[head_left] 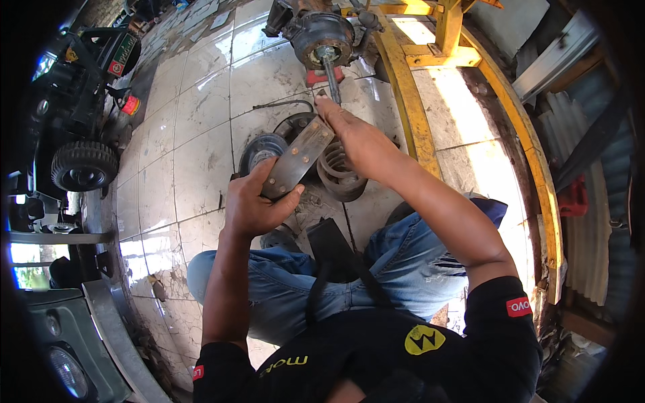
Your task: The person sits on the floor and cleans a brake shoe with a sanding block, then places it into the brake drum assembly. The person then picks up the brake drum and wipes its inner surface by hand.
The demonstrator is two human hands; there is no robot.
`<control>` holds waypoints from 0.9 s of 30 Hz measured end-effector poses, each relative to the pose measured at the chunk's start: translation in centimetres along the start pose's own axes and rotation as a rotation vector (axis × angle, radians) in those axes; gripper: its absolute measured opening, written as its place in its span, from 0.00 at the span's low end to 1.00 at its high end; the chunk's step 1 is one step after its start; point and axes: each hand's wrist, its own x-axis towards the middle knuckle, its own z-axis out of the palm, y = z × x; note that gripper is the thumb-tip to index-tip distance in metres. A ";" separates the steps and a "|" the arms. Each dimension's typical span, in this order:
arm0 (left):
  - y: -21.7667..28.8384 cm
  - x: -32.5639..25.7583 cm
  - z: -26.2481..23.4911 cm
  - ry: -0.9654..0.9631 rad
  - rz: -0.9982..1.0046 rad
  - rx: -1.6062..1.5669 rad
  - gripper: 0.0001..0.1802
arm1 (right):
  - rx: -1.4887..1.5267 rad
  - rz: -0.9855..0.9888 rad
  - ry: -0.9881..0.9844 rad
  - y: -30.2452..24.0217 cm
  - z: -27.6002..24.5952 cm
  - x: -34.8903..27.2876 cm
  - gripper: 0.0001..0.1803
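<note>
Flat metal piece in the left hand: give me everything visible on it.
The flat metal piece is a worn, slightly curved plate, grey-brown and rusty-looking, with a few small holes or rivets along its face. It looks like a brake shoe, though that is uncertain. It tilts diagonally, lower end toward the person, upper end up and to the right. The left hand grips its lower end; the right hand is at its upper end. It is held above a coil spring and round drum parts on the tiled floor.
</note>
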 end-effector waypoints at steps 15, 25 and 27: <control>-2.2 5.5 0.8 -0.120 -0.186 -0.071 0.26 | -0.039 0.197 -0.104 1.9 -0.2 1.8 0.50; -3.0 4.5 1.2 -0.167 -0.226 -0.042 0.31 | 0.002 0.213 -0.186 2.2 1.1 2.0 0.44; -3.7 4.2 1.0 -0.155 -0.191 -0.059 0.31 | -0.045 0.149 -0.164 2.6 1.8 1.7 0.45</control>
